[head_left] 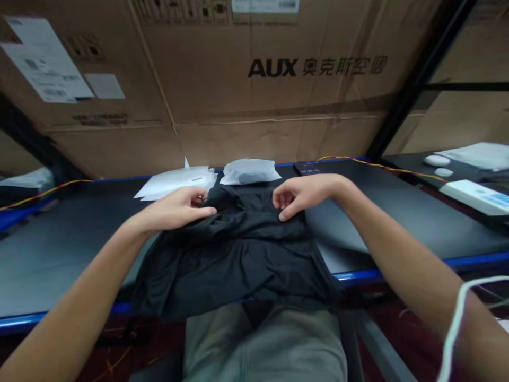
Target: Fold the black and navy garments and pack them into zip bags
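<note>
A black cloth garment (238, 265) lies crumpled over the front edge of the dark table and hangs down toward my lap. Its exact kind cannot be made out. At the garment's far left corner, my left hand (178, 208) has thumb and fingers closed on the fabric. My right hand (304, 195) is at the far right side, its fingers curled and thumb bent in on the cloth. Between the hands, the fabric is bunched in loose folds. Part of the cloth is hidden under my fingers.
Behind the garment lie white paper sheets or envelopes (175, 181) and a white plastic packet (250, 172). A dark phone (308, 168) sits to their right. A large cardboard box (270, 95) stands at the back. A white cable (457, 323) crosses my right forearm.
</note>
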`<state>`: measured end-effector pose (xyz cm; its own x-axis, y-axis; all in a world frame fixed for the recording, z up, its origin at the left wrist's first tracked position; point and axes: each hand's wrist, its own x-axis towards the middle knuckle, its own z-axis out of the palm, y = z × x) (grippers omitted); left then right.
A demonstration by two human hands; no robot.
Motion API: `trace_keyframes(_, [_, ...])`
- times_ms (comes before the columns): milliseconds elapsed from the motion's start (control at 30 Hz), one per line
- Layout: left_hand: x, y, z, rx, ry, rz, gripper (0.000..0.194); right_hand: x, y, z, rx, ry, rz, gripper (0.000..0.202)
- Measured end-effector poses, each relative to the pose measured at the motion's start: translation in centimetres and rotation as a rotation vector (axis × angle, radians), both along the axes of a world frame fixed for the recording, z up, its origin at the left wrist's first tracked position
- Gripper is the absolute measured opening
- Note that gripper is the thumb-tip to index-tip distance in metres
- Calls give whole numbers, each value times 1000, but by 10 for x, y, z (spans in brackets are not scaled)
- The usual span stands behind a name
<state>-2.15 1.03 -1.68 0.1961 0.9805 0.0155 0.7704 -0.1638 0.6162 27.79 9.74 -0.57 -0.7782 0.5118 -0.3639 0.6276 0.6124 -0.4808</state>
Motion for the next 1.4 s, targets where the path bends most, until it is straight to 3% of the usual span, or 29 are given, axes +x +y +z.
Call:
trace_keyframes(100, [-15, 5, 1, -61, -77, 78, 41, -5, -6, 0, -174, 86, 52, 49])
trace_keyframes(200, [-23, 9, 1, 146, 1, 268, 48, -12, -14, 1, -297, 166, 91, 49])
trace_keyframes(267, [-19, 7, 1, 238, -21, 290, 51, -15, -16, 0, -302, 214, 84, 45])
trace_keyframes(333, [-7, -1, 3, 184, -155, 126, 52, -15, -14, -1, -238, 276, 39, 42])
trace_keyframes(433, [13, -18, 8, 15, -276, -305, 52, -13, -7, -5, -89, 363, -53, 41])
trace_keyframes(500, [21, -25, 10, -22, -292, -461, 47, -11, -3, -7, -16, 399, -96, 44])
trace_keyframes(567, [22, -25, 9, 32, -282, -407, 36, -12, -2, -9, 40, 416, -114, 46])
trace_keyframes(667, [19, -16, 3, 169, -124, -152, 37, -15, -2, -12, 58, 419, -106, 50])
trace_keyframes(767, [19, -10, -6, 98, 66, -77, 40, -19, -4, -16, 36, 386, -86, 51])
trace_keyframes(833, [21, -9, -12, 37, 121, -126, 45, -20, -4, -18, 27, 370, -75, 51])
trace_keyframes(967, [22, -9, -17, 97, 101, -197, 48, -22, -3, -21, 11, 367, -81, 50])
trace_keyframes(1067, [17, -8, -15, 114, 29, -259, 45, -23, -2, -21, 14, 398, -101, 49])
trace_keyframes(1233, [21, -12, -7, 311, 7, -298, 39, -21, 0, -23, -13, 536, -148, 51])
trace_keyframes(1400, [26, -17, -7, 228, 96, -564, 41, -18, -1, -23, 11, 532, -119, 61])
